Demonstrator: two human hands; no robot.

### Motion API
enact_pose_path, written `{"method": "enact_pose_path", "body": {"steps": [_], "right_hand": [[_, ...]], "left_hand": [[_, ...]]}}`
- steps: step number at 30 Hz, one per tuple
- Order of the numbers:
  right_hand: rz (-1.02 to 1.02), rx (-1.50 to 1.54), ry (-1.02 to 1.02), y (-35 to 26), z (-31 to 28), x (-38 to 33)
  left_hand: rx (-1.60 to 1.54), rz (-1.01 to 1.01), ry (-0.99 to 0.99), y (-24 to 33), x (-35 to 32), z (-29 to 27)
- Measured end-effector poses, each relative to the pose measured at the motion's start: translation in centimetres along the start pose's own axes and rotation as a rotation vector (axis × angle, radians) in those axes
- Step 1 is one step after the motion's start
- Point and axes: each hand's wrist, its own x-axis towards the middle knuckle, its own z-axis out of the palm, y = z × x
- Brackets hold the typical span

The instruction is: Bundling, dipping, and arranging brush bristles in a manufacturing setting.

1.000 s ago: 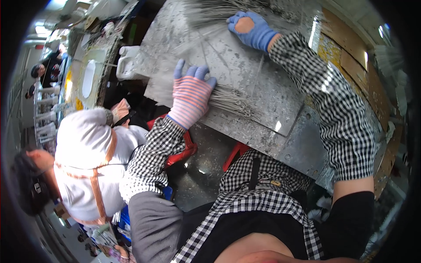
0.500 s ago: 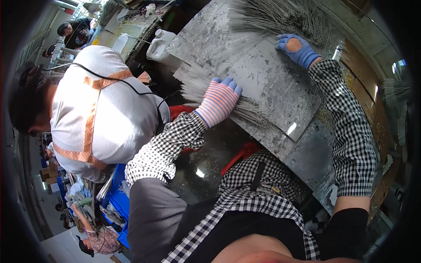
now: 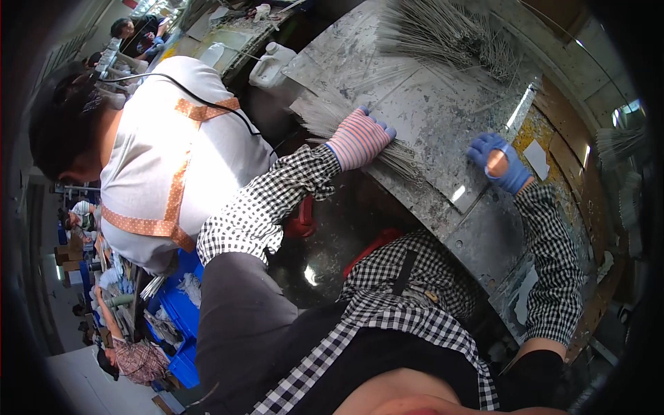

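Note:
My left hand (image 3: 361, 140), in a red-and-blue striped glove with blue fingertips, is closed over a bundle of thin metal wires (image 3: 402, 160) at the table's left edge. Small loops show on the near ends; the far ends fan out beyond my fingers. Over the right part of the metal-topped table (image 3: 429, 117) is my right hand (image 3: 499, 163), in a blue glove with a round hole over the back. Its fingers are slightly bent and apart, and nothing shows in them. A large pile of similar wires (image 3: 449, 41) lies at the table's far side.
Close by on the left, a co-worker in a white shirt (image 3: 180, 152) bends away from me. A white plastic jug (image 3: 272, 65) stands beyond the table's far left corner. Blue crates (image 3: 181, 304) are at the left. A white scrap (image 3: 536, 159) lies right of my right hand.
My right hand has left the wire pile and come back toward me across the table. My left hand stays on its bundle. The whole view has shifted slightly.

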Motion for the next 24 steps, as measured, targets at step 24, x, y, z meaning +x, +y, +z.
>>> {"method": "enact_pose_path", "body": {"steps": [24], "right_hand": [[0.718, 0.55, 0.874, -13.0, -2.1, 0.2]], "left_hand": [[-1.862, -0.025, 0.681, 14.9, 7.6, -8.4]]}}
